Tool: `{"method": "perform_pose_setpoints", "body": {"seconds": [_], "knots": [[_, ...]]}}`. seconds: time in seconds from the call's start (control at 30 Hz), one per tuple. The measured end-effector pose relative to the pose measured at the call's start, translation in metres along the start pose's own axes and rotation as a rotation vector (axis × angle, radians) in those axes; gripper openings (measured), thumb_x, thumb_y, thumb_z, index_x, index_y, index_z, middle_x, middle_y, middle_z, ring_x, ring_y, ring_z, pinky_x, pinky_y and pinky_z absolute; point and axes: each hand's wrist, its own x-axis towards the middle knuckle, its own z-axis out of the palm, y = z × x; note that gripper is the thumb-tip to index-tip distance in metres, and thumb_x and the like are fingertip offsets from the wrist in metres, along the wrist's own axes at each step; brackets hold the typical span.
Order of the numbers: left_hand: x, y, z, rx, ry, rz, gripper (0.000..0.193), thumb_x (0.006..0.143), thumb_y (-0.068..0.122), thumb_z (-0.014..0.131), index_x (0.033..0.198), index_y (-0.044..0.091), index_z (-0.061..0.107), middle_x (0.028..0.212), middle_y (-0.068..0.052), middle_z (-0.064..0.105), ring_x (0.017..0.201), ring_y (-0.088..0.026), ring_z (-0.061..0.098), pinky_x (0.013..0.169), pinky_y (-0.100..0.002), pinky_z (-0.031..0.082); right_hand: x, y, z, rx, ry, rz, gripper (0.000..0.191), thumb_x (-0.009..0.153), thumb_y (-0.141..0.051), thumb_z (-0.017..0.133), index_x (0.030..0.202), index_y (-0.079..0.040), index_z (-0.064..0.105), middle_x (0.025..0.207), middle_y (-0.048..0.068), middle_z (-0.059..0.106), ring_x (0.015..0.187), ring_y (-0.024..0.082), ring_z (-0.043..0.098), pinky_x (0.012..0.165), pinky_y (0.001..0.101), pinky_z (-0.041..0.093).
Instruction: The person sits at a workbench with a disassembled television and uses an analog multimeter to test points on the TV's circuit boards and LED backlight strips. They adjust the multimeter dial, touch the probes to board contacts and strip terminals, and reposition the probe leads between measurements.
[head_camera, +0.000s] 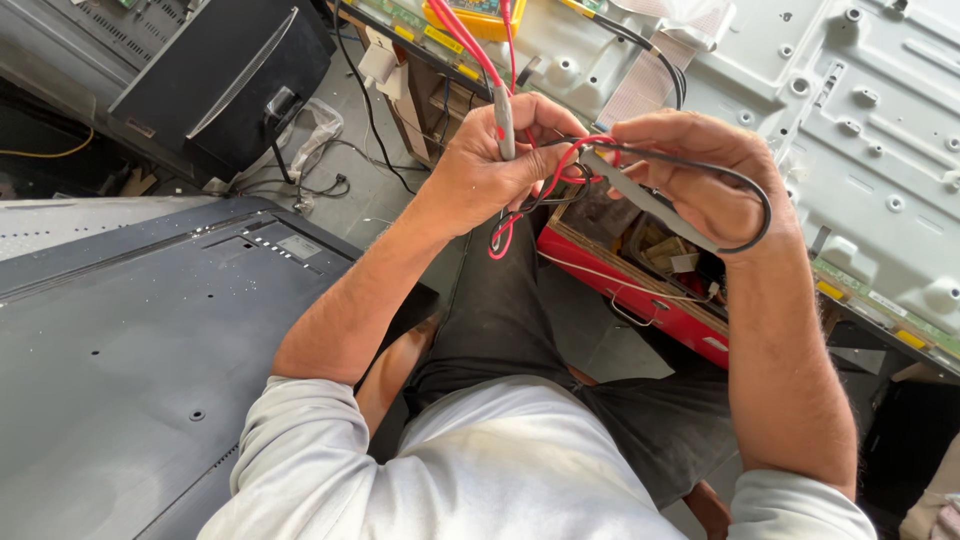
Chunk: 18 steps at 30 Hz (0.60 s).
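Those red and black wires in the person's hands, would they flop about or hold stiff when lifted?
Probably floppy: the black lead droops in a loop past the right hand. Likely light, since the left hand pinches the red lead easily. The loops look apt to tangle.

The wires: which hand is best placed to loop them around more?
Probably the right hand. It holds a grey probe with the black wire looping off it, free to swing. The left hand clamps the red wire bundle.

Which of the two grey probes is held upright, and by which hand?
The grey probe in the left hand stands upright. The other probe, in the right hand, lies slanted.
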Motion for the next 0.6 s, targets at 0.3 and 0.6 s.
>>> {"method": "perform_pose_setpoints", "body": {"seconds": [0.3, 0.6], "knots": [[0.001, -0.001, 0.004, 0.062, 0.119, 0.009, 0.013, 0.103, 0.004, 0.072, 0.116, 0.004, 0.07, 0.095, 0.0, 0.07, 0.069, 0.001, 0.058, 0.059, -0.019, 0.045, -0.002, 0.005, -0.013, 0.106, -0.138, -0.094, 0.035, 0.1, -0.005, 0.061, 0.133, 0.008, 0.065, 0.117, 0.018, 0.073, 0.11, 0.02, 0.073, 0.101, 0.0317, 0.059], [0.003, -0.014, 0.017, 0.088, 0.21, 0.146, 0.016, 0.106, 0.004, 0.069, 0.122, 0.007, 0.068, 0.099, 0.001, 0.068, 0.076, 0.0, 0.058, 0.065, -0.02, 0.048, 0.009, 0.018, -0.004, -0.071, 0.124, 0.052, 0.021, 0.106, -0.009, 0.067, 0.117, 0.008, 0.072, 0.083, 0.01, 0.071, 0.071, 0.01, 0.067, 0.064, 0.0242, 0.054]]}}
